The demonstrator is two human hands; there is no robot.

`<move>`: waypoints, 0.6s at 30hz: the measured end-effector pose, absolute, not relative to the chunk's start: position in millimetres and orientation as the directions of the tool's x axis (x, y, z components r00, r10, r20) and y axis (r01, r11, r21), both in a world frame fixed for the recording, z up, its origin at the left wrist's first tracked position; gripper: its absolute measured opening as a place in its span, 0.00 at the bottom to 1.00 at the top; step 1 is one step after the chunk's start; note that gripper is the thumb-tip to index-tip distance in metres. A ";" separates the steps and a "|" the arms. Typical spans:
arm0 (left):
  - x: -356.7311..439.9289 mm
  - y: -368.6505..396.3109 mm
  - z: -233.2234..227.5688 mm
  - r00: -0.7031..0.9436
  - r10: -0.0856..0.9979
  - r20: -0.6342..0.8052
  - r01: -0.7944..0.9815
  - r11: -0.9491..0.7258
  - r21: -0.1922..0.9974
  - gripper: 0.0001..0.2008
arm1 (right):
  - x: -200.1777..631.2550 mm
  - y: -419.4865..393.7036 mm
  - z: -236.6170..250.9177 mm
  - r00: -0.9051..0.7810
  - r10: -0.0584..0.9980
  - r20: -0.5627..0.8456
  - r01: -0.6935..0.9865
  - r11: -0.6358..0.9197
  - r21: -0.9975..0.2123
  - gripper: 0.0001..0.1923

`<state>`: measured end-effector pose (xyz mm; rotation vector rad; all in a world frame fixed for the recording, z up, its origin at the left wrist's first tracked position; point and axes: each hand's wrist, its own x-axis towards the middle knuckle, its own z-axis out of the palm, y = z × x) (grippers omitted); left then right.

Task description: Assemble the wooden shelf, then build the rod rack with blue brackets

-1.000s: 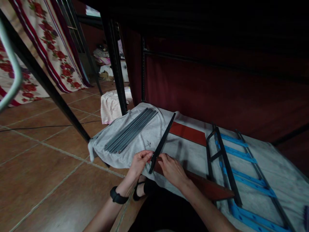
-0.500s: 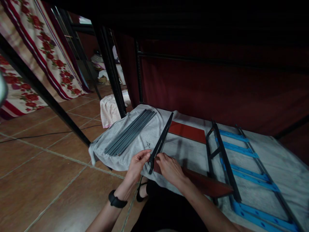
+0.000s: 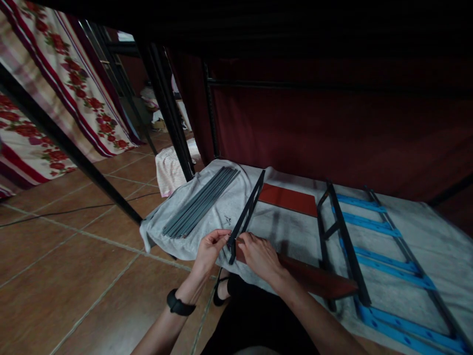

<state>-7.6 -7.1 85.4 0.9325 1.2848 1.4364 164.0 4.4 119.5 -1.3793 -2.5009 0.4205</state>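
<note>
Both hands grip the near end of a black strip point(image 3: 246, 217): left hand point(image 3: 210, 249) pinching it from the left, right hand point(image 3: 260, 256) closed on it over a red board point(image 3: 314, 278). The strip slants away above the grey cloth point(image 3: 221, 209). Beyond lie grey rods point(image 3: 201, 202).

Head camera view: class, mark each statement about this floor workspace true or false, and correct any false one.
1. Both hands meet at the near end of a black metal bar. True: the left hand and right hand pinch it there.
2. The bundle of grey rods lies on bare tile. False: it lies on the grey cloth.
3. The left wrist wears a black band. True.
4. The blue-runged frame stands upright. False: it lies flat on the cloth.
5. A reddish-brown board lies by the right hand. True.
</note>
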 end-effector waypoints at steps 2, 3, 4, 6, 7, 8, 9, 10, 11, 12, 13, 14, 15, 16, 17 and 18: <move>-7.0 -6.8 83.8 -0.238 0.967 -0.090 -0.220 0.037 0.975 0.19 | 164.4 4.9 119.1 -0.525 0.847 0.084 0.776 0.517 -0.362 0.11; -6.2 -6.5 82.8 -0.241 0.965 -0.106 -0.240 0.046 0.970 0.20 | 164.6 5.0 119.1 -0.528 0.845 0.084 0.775 0.520 -0.360 0.11; -5.1 -6.1 81.9 -0.251 0.961 -0.118 -0.248 0.054 0.967 0.20 | 164.8 5.1 119.3 -0.530 0.844 0.083 0.775 0.521 -0.358 0.11; -3.0 -5.4 80.6 -0.270 0.954 -0.131 -0.228 0.069 0.971 0.19 | 165.1 5.1 120.0 -0.529 0.845 0.079 0.776 0.520 -0.358 0.11; -2.3 -5.2 80.5 -0.277 0.952 -0.129 -0.208 0.072 0.976 0.18 | 165.1 4.9 120.4 -0.530 0.844 0.078 0.775 0.520 -0.358 0.11; -1.9 -5.1 80.8 -0.282 0.951 -0.122 -0.190 0.069 0.979 0.18 | 165.0 4.8 121.0 -0.533 0.843 0.079 0.773 0.522 -0.360 0.11; -2.1 -5.3 81.4 -0.285 0.952 -0.113 -0.177 0.064 0.982 0.17 | 164.9 4.6 121.6 -0.535 0.841 0.081 0.771 0.525 -0.361 0.12; -2.8 -5.6 82.4 -0.286 0.953 -0.104 -0.167 0.057 0.984 0.16 | 164.7 4.4 122.1 -0.537 0.840 0.081 0.769 0.527 -0.361 0.12; -3.7 -6.0 83.6 -0.283 0.954 -0.095 -0.159 0.051 0.986 0.16 | 164.6 4.2 122.6 -0.538 0.839 0.081 0.769 0.528 -0.361 0.13; -4.8 -6.6 84.7 -0.276 0.957 -0.090 -0.155 0.048 0.987 0.16 | 164.5 4.1 123.1 -0.538 0.839 0.080 0.769 0.528 -0.361 0.13; -5.9 -7.2 85.7 -0.264 0.960 -0.088 -0.153 0.049 0.987 0.16 | 164.5 4.0 123.4 -0.538 0.840 0.078 0.770 0.527 -0.361 0.14; -6.8 -7.7 86.3 -0.247 0.965 -0.091 -0.155 0.054 0.987 0.16 | 164.6 4.0 123.7 -0.536 0.841 0.076 0.772 0.524 -0.359 0.14; -7.4 -8.1 86.4 -0.230 0.969 -0.095 -0.161 0.058 0.985 0.17 | 164.8 4.0 123.9 -0.534 0.842 0.073 0.775 0.522 -0.357 0.14; -7.6 -8.3 85.8 -0.219 0.971 -0.100 -0.174 0.062 0.983 0.18 | 165.1 4.1 124.0 -0.534 0.843 0.068 0.776 0.521 -0.355 0.14; -7.3 -8.1 84.7 -0.217 0.971 -0.105 -0.190 0.063 0.980 0.20 | 165.4 4.2 124.1 -0.536 0.842 0.064 0.776 0.522 -0.354 0.14; -6.8 -7.7 83.0 -0.226 0.968 -0.108 -0.205 0.061 0.977 0.21 | 165.8 4.3 124.0 -0.539 0.841 0.059 0.776 0.522 -0.352 0.13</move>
